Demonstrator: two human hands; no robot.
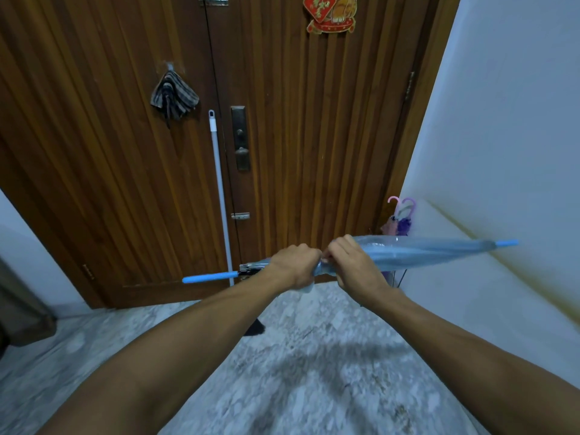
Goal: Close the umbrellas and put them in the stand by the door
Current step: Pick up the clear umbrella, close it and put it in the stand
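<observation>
Head view: both hands grip a folded clear-blue umbrella (408,251) held level before the wooden door (125,152); left hand (295,262) and right hand (351,262) have fingers curled round its canopy, near the stand (397,274).

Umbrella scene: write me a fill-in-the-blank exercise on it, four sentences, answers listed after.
1. The folded umbrella held across the body is ____ in colour.
2. Both the left hand and the right hand grip the ____.
3. The striped cloth hangs on the wooden ____.
4. The pink and purple umbrellas already stand in the corner between the door and the ____.

Answers: blue; umbrella; door; wall
</observation>
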